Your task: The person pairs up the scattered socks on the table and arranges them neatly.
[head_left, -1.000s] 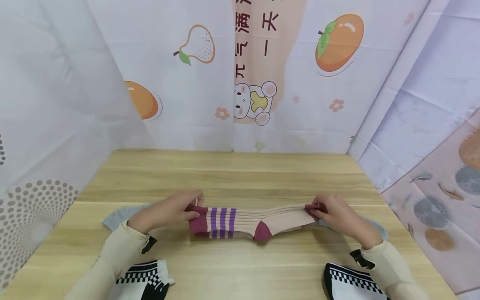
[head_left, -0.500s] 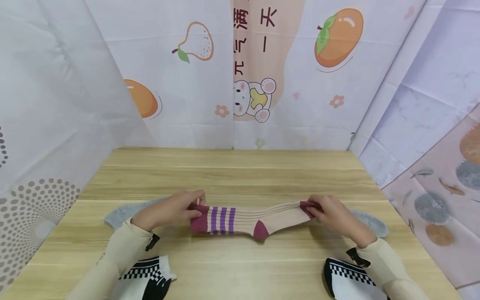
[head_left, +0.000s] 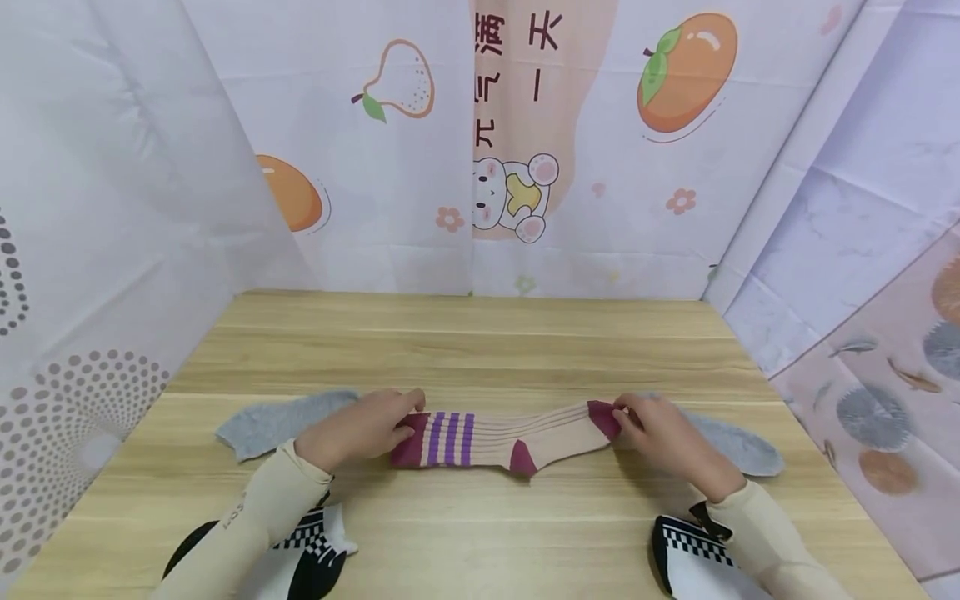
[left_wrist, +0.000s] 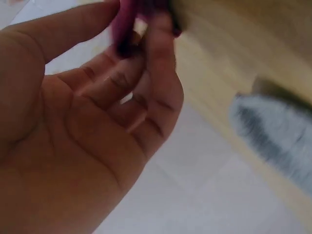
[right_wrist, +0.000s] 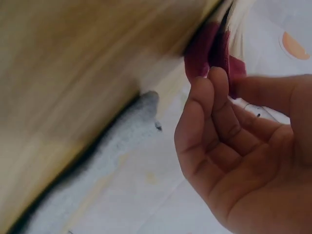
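While your left hand (head_left: 372,425) pinches the striped sock (head_left: 491,440) by its cuff (head_left: 408,450) and your right hand (head_left: 662,429) its toe (head_left: 602,418), uneven tugging could skew it.

- The left hand (head_left: 369,425) hides part of the maroon cuff (head_left: 407,450) of the striped crew sock (head_left: 491,440); in the left wrist view this cuff is blurred and cut by the top edge.
- The right hand (head_left: 667,433) covers part of the right grey sock (head_left: 737,443).
- The bottom edge cuts the left checkered sock (head_left: 307,562), which the left sleeve (head_left: 273,500) partly covers.
- Letters (head_left: 234,512) on this sleeve are too small to read.
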A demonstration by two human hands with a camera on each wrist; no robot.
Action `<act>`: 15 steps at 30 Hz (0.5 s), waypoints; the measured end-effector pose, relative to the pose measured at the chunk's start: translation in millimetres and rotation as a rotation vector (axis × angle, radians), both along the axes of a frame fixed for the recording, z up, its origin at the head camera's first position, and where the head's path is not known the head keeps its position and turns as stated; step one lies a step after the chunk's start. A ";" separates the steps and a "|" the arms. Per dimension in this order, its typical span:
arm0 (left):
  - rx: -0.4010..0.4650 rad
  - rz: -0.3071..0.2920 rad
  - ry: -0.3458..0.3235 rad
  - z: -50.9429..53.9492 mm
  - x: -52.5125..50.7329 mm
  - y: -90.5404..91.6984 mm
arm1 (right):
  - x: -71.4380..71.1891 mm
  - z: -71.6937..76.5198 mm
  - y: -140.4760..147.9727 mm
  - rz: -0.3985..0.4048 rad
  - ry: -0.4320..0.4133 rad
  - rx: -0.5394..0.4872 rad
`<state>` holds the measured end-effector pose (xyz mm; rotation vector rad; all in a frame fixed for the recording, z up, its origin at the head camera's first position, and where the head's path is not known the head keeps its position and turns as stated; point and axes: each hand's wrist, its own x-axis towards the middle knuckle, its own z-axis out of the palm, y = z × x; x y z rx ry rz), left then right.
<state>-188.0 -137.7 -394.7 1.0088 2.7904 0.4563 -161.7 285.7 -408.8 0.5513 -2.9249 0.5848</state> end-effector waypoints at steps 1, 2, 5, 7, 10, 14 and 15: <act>-0.012 -0.001 0.047 1.7 1.8 1.2 | 1.0 1.9 -0.8 -0.018 0.011 0.006; -0.017 -0.008 0.092 3.7 3.8 2.8 | 2.2 3.5 -1.7 -0.025 0.030 0.011; -0.041 -0.030 0.205 8.6 9.7 8.0 | 4.7 6.1 -6.9 -0.011 0.115 0.025; -0.056 -0.038 0.243 11.5 13.6 11.8 | 6.5 6.4 -11.6 0.030 0.198 0.029; -0.079 -0.031 0.255 12.9 19.0 17.9 | 8.7 3.4 -19.8 0.134 0.309 0.029; -0.062 -0.090 0.207 10.9 29.5 29.3 | 16.4 -1.5 -30.1 0.284 0.283 0.043; -0.050 -0.115 0.181 10.5 33.3 33.3 | 19.3 -2.0 -32.5 0.313 0.244 0.055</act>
